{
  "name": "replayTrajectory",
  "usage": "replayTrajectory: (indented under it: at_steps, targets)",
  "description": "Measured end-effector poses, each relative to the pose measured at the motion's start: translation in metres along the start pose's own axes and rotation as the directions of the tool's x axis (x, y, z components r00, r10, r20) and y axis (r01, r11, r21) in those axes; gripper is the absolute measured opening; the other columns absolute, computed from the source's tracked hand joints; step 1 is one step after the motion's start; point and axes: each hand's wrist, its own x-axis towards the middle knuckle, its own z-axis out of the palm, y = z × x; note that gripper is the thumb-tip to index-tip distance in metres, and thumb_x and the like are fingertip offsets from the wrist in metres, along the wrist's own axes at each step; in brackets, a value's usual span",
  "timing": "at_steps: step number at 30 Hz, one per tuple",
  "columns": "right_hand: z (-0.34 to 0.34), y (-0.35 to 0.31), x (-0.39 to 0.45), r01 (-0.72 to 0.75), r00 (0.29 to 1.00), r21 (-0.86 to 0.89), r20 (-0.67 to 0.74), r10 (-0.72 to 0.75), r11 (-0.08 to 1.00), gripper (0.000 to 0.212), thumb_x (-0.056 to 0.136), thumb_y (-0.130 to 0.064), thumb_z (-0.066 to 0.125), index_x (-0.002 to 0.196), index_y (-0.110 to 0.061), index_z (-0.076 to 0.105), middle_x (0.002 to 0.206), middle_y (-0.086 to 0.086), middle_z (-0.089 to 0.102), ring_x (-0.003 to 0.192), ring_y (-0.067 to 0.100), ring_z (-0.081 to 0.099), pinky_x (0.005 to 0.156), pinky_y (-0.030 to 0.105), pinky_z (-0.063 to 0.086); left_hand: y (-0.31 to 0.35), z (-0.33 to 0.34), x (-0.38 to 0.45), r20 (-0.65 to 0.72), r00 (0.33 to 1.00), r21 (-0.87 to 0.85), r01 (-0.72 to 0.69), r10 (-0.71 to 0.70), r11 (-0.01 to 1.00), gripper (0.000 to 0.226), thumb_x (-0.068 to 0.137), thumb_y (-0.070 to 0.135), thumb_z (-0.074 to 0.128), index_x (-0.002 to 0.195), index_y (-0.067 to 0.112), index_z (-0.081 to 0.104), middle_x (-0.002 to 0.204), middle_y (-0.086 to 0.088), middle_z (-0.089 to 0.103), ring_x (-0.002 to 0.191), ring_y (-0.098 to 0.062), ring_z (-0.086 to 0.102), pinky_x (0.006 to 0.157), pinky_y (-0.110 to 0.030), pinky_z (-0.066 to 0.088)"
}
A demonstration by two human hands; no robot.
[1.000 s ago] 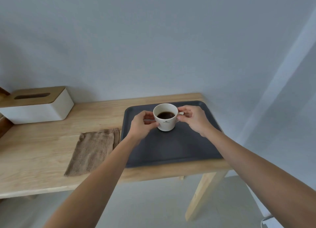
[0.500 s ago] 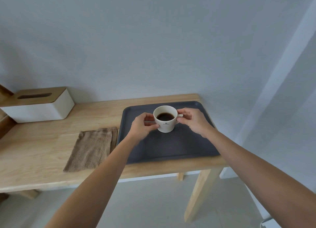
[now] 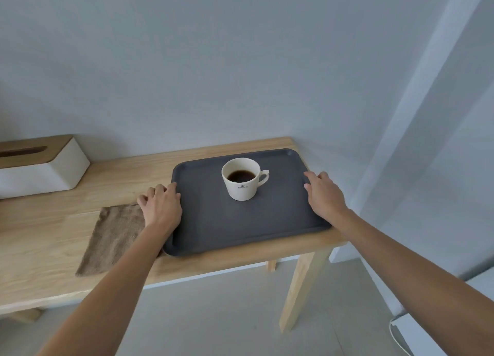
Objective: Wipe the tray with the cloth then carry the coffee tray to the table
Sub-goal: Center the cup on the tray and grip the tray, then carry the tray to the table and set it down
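- Resting on the bench [image 3: 219,152], the tray [image 3: 240,222] carried a cup [image 3: 242,179] of coffee.
- Left hand [image 3: 160,208] and right hand [image 3: 324,195] lay at its side rims, fingers loosely curled, grip uncertain.
- Stiff tray, spillable cup: lift level by both rims.

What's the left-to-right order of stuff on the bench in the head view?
Tissue box → brown cloth → left hand at the tray's left edge → grey tray → coffee cup on the tray → right hand at its right edge.
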Motion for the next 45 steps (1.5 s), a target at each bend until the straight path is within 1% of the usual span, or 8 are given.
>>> replayTrajectory:
  at_steps: [4, 11, 20, 25, 30, 35, 41, 45]
  targets:
    - [-0.001, 0.0, -0.004, -0.021, 1.0, -0.099, -0.011, 0.02, 0.995, 0.039, 0.101, -0.022, 0.035, 0.14, -0.019, 0.041, 0.107, 0.015, 0.055, 0.078, 0.034, 0.062, 0.064, 0.035, 0.046, -0.002, 0.003, 0.009, 0.014, 1.0, 0.018, -0.02, 0.02, 1.0, 0.037, 0.099, 0.024, 0.039, 0.132, 0.016, 0.051, 0.116, -0.018, 0.06, 0.114, -0.037, 0.046, 0.103, -0.053, 0.022]
    - [-0.017, 0.021, -0.02, -0.13, 0.992, -0.034, -0.008, 0.129, 0.991, 0.04, 0.102, -0.02, 0.032, 0.142, -0.021, 0.036, 0.095, 0.01, 0.044, 0.076, 0.031, 0.052, 0.07, 0.038, 0.044, 0.025, 0.005, 0.029, 0.025, 0.993, -0.06, -0.113, 0.115, 0.992, 0.036, 0.098, 0.022, 0.038, 0.132, 0.018, 0.051, 0.111, -0.019, 0.06, 0.114, -0.038, 0.042, 0.102, -0.054, 0.02]
    - [-0.072, 0.101, -0.084, -0.365, 0.92, 0.018, -0.146, 0.364, 0.931, 0.04, 0.101, -0.02, 0.03, 0.141, -0.018, 0.038, 0.092, 0.009, 0.041, 0.075, 0.028, 0.045, 0.071, 0.036, 0.04, 0.145, 0.001, 0.034, -0.004, 0.92, -0.155, -0.387, 0.391, 0.909, 0.041, 0.098, 0.019, 0.04, 0.138, 0.017, 0.05, 0.113, -0.024, 0.059, 0.114, -0.04, 0.042, 0.093, -0.046, 0.025]
    - [-0.117, 0.173, -0.141, -0.498, 0.841, 0.043, -0.219, 0.494, 0.866, 0.043, 0.102, -0.021, 0.029, 0.144, -0.02, 0.034, 0.101, 0.016, 0.048, 0.085, 0.034, 0.054, 0.078, 0.039, 0.044, 0.251, 0.003, 0.003, -0.004, 0.837, -0.203, -0.536, 0.547, 0.819, 0.042, 0.099, 0.02, 0.039, 0.14, 0.017, 0.048, 0.114, -0.024, 0.059, 0.116, -0.041, 0.041, 0.093, -0.046, 0.027]
    - [-0.16, 0.26, -0.211, -0.603, 0.752, 0.096, -0.264, 0.605, 0.792, 0.039, 0.099, -0.014, 0.032, 0.136, -0.014, 0.043, 0.112, 0.021, 0.056, 0.099, 0.04, 0.057, 0.085, 0.045, 0.049, 0.369, 0.016, -0.052, -0.018, 0.738, -0.262, -0.654, 0.674, 0.71, 0.042, 0.098, 0.02, 0.04, 0.139, 0.018, 0.049, 0.111, -0.023, 0.06, 0.114, -0.042, 0.043, 0.093, -0.046, 0.027]
    - [-0.202, 0.345, -0.288, -0.718, 0.626, 0.168, -0.268, 0.732, 0.676, 0.046, 0.101, -0.015, 0.031, 0.147, -0.014, 0.033, 0.132, 0.021, 0.052, 0.113, 0.041, 0.054, 0.095, 0.046, 0.045, 0.484, 0.038, -0.126, -0.034, 0.638, -0.309, -0.739, 0.77, 0.599, 0.041, 0.097, 0.021, 0.038, 0.136, 0.021, 0.052, 0.102, -0.021, 0.06, 0.106, -0.041, 0.044, 0.089, -0.046, 0.028]
    - [-0.239, 0.432, -0.377, -0.822, 0.473, 0.201, -0.282, 0.835, 0.534, 0.047, 0.102, -0.013, 0.029, 0.149, -0.014, 0.029, 0.129, 0.022, 0.054, 0.113, 0.04, 0.054, 0.096, 0.042, 0.044, 0.608, 0.057, -0.218, -0.021, 0.516, -0.363, -0.802, 0.856, 0.474, 0.041, 0.096, 0.022, 0.038, 0.135, 0.023, 0.052, 0.104, -0.02, 0.06, 0.105, -0.04, 0.045, 0.092, -0.049, 0.029]
    - [-0.251, 0.481, -0.424, -0.875, 0.372, 0.197, -0.314, 0.874, 0.443, 0.049, 0.1, -0.011, 0.032, 0.149, -0.015, 0.029, 0.12, 0.023, 0.055, 0.106, 0.038, 0.054, 0.079, 0.032, 0.035, 0.68, 0.069, -0.271, -0.026, 0.407, -0.375, -0.851, 0.913, 0.369, 0.04, 0.096, 0.021, 0.037, 0.132, 0.021, 0.054, 0.099, -0.021, 0.06, 0.1, -0.041, 0.046, 0.089, -0.05, 0.032]
